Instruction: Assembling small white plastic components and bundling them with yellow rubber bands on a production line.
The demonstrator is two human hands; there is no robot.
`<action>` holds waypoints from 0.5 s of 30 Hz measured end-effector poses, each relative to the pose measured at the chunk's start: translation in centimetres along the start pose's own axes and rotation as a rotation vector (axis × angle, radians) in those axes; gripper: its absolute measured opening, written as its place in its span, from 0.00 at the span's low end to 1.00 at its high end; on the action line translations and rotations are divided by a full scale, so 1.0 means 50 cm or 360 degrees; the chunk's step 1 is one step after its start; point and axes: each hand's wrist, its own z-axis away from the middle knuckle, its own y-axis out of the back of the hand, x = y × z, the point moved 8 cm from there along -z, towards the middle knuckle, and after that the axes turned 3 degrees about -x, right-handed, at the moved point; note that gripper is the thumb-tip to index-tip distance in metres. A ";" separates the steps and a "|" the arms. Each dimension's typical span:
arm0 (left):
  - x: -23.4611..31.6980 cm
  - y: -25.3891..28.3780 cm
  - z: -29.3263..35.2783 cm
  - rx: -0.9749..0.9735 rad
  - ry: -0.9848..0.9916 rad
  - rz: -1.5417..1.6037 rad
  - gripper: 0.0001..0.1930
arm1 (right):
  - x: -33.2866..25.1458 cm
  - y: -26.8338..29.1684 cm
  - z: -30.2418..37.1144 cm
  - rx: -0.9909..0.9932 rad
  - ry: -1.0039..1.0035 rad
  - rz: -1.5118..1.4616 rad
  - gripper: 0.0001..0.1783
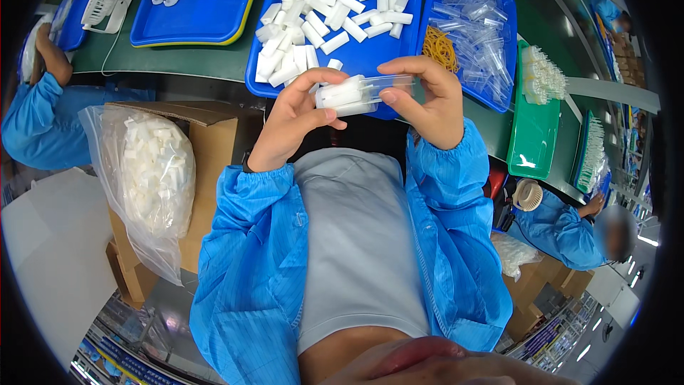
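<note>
In front of my chest, a clear plastic case point(390, 84) is held level between both hands, with white block-shaped pieces point(345, 93) showing at its left part. Fingers and thumb of my left hand point(288, 120) close around the left end. My right hand point(433, 103) pinches the clear right end between thumb and fingers. Whether the white pieces lie wholly inside the case, I cannot tell. Just beyond my hands, a blue tray point(393, 44) bears a heap of white blocks point(313, 18).
Right of it, another blue tray point(507, 50) holds clear plastic pieces and yellow rubber bands point(440, 50). A green tray point(531, 142) carries white parts. At left are a blue tray point(206, 14) and a cardboard box point(214, 164) with a bag of white pieces point(158, 171). Co-workers sit both sides.
</note>
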 end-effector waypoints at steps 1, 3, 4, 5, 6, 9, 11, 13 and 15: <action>-0.002 0.000 -0.001 -0.0001 0.0002 0.0002 0.21 | -0.002 -0.004 -0.001 0.0042 0.0001 -0.0050 0.13; -0.002 -0.003 -0.003 -0.0026 -0.0021 -0.0046 0.19 | -0.002 -0.010 -0.001 0.0083 -0.0001 -0.0100 0.13; -0.003 -0.003 -0.003 -0.0024 -0.0019 -0.0043 0.19 | -0.002 -0.014 0.000 0.0080 0.0022 -0.0113 0.14; -0.004 -0.002 -0.003 -0.0013 -0.0015 -0.0023 0.18 | -0.004 -0.017 0.000 0.0077 0.0044 -0.0127 0.15; -0.005 -0.001 -0.004 -0.0003 -0.0009 -0.0003 0.17 | -0.004 -0.021 -0.001 0.0076 0.0041 -0.0128 0.15; -0.005 -0.006 -0.006 -0.0060 -0.0034 -0.0014 0.16 | -0.022 -0.032 -0.001 0.0037 0.0204 0.0007 0.17; -0.011 -0.006 -0.008 -0.0059 -0.0046 -0.0062 0.16 | -0.025 -0.041 -0.003 -0.0015 0.0212 0.0040 0.19; -0.015 -0.006 -0.009 -0.0058 -0.0060 -0.0106 0.15 | -0.022 -0.047 -0.004 -0.0038 0.0199 -0.0036 0.20; -0.019 -0.003 -0.007 -0.0035 -0.0056 -0.0128 0.14 | -0.019 -0.049 -0.006 -0.0065 0.0184 -0.0108 0.20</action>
